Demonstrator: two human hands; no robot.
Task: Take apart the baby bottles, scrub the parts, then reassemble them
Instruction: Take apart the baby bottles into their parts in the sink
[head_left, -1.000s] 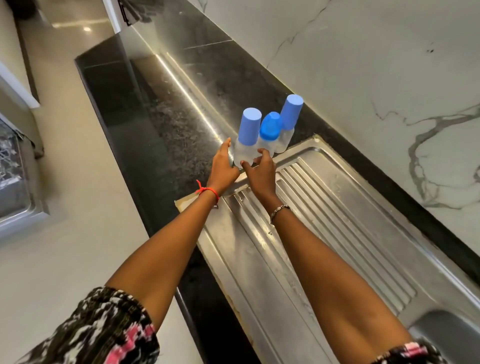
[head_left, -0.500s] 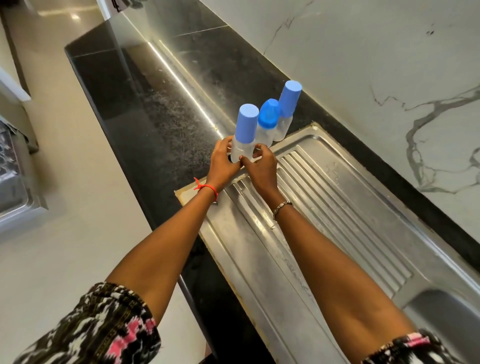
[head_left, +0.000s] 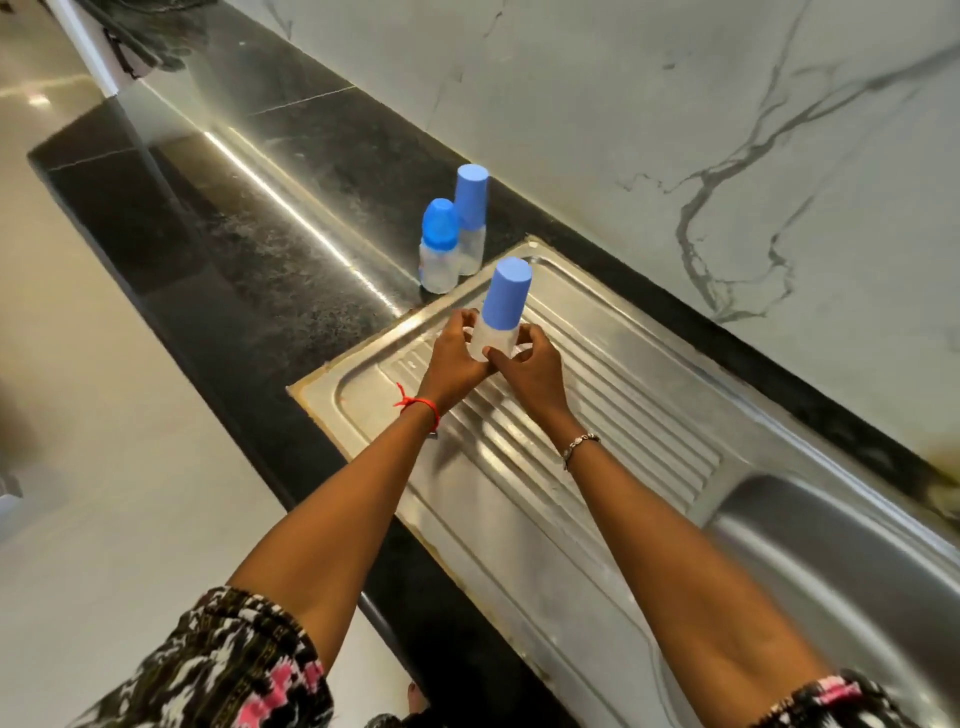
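Both hands grip one capped bottle above the ribbed steel drainboard.
Left hand and right hand clasp the clear plastic bottle with tall blue cap; two capped bottles wait on the black counter; disassembly not begun.

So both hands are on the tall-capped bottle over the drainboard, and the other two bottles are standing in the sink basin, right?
Not quite. The head view shows both hands, left hand and right hand, on the tall-capped bottle over the drainboard, but the other two bottles stand on the black counter, not in the sink basin.
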